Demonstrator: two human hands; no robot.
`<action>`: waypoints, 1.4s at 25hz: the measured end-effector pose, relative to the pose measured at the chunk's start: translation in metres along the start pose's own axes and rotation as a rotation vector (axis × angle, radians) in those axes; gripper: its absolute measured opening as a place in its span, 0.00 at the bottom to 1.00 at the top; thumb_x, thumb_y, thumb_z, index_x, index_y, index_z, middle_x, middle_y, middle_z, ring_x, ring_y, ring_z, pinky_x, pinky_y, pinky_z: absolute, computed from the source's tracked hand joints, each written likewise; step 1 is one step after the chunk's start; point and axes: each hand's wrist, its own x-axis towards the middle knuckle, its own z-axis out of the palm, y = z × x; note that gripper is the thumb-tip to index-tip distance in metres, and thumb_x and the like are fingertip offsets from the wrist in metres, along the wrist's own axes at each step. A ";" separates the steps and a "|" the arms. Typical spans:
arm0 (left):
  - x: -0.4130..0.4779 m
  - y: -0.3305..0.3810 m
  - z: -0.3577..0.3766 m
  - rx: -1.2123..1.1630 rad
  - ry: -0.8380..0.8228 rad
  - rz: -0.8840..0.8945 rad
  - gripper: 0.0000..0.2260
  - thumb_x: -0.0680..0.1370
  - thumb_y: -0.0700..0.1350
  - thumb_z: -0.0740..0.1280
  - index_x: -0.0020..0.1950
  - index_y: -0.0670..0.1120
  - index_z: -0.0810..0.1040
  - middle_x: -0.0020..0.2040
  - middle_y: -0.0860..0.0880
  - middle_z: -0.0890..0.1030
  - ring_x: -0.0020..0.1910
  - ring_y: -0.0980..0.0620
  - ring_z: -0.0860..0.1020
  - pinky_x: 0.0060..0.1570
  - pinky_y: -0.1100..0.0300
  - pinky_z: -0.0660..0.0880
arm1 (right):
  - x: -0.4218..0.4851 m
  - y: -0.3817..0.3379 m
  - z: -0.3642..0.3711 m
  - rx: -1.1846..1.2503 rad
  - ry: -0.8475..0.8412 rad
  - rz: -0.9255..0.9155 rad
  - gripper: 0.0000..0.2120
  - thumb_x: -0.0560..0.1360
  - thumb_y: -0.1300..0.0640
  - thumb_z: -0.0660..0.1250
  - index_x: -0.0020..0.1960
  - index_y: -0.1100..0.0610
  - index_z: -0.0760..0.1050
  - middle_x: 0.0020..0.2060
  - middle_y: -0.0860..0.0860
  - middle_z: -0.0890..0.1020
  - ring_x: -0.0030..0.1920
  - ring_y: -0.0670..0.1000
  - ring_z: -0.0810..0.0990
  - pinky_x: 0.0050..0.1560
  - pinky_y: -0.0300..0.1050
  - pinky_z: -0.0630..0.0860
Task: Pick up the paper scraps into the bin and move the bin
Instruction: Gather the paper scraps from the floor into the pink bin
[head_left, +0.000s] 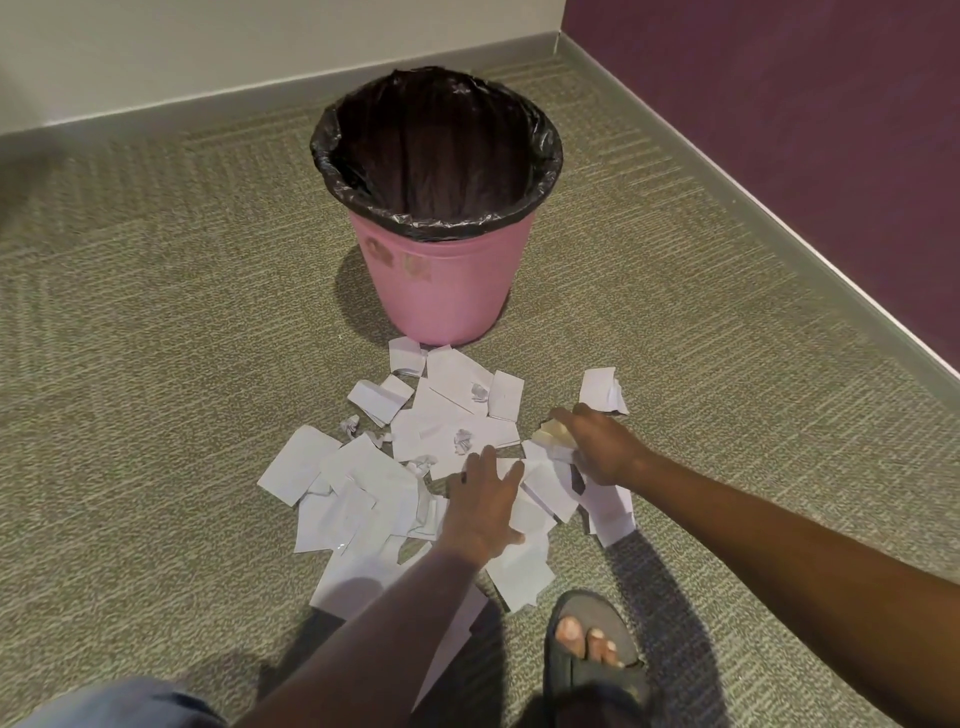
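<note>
A pink bin (441, 280) lined with a black bag stands upright on the carpet, its inside dark. Several white paper scraps (363, 483), flat pieces and small crumpled balls, lie scattered just in front of it. My left hand (483, 506) rests flat on the pile with fingers spread, holding nothing. My right hand (597, 447) is at the pile's right side, fingers closed around a bunch of scraps, some yellowish. One separate scrap (602, 389) lies just beyond the right hand.
Grey-green carpet (156, 312) covers the floor. A white wall with baseboard runs behind the bin, a purple wall (779, 104) on the right; they meet in a corner. My foot in a grey sandal (592, 644) stands just behind the scraps.
</note>
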 end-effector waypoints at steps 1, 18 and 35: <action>0.000 -0.001 -0.001 0.027 0.040 0.007 0.37 0.69 0.54 0.75 0.71 0.50 0.60 0.72 0.40 0.60 0.69 0.37 0.62 0.61 0.41 0.67 | 0.000 0.000 0.000 0.017 0.009 -0.005 0.28 0.75 0.67 0.64 0.73 0.54 0.63 0.59 0.61 0.74 0.56 0.64 0.77 0.50 0.53 0.75; 0.010 -0.030 -0.050 -0.833 0.295 -0.227 0.13 0.62 0.31 0.76 0.42 0.43 0.84 0.46 0.46 0.85 0.44 0.51 0.80 0.39 0.65 0.72 | 0.001 -0.023 -0.058 0.328 0.300 -0.005 0.30 0.75 0.67 0.68 0.74 0.56 0.65 0.67 0.58 0.75 0.65 0.59 0.75 0.62 0.54 0.75; -0.021 -0.087 -0.355 -1.106 0.978 -0.220 0.06 0.67 0.35 0.75 0.37 0.45 0.82 0.42 0.49 0.83 0.42 0.51 0.82 0.41 0.56 0.81 | 0.008 -0.117 -0.294 0.811 0.768 -0.039 0.27 0.69 0.66 0.75 0.66 0.58 0.74 0.51 0.52 0.81 0.44 0.49 0.83 0.36 0.41 0.82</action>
